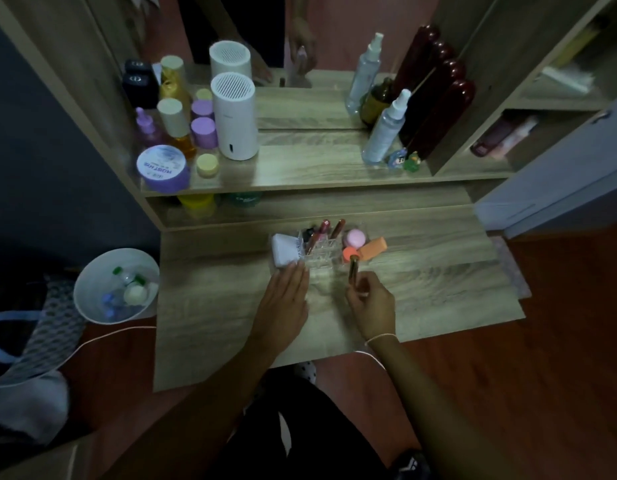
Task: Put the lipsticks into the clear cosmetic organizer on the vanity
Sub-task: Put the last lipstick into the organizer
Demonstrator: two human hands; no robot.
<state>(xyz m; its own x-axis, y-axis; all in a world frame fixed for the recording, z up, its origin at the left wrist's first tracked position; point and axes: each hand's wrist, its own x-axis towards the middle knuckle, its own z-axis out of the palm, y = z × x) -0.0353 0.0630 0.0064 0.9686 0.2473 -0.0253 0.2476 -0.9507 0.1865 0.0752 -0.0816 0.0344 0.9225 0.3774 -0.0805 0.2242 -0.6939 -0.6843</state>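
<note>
A clear cosmetic organizer (321,257) stands on the wooden vanity top (438,271). Several lipsticks (323,229) stand upright in its back slots. A white compact (284,251) fills its left side; pink and orange sponges (356,238) sit in its right side. My right hand (371,303) holds a gold lipstick (353,269) upright just in front of the organizer's right part. My left hand (284,303) lies flat with fingers together, its fingertips touching the organizer's front left edge.
The shelf above carries a white cylindrical device (235,119), purple jars (163,168), spray bottles (386,128) and dark red bottles (438,109) before a mirror. A white bin (114,285) with bottles stands on the floor to the left. A thin cable (102,337) runs past it.
</note>
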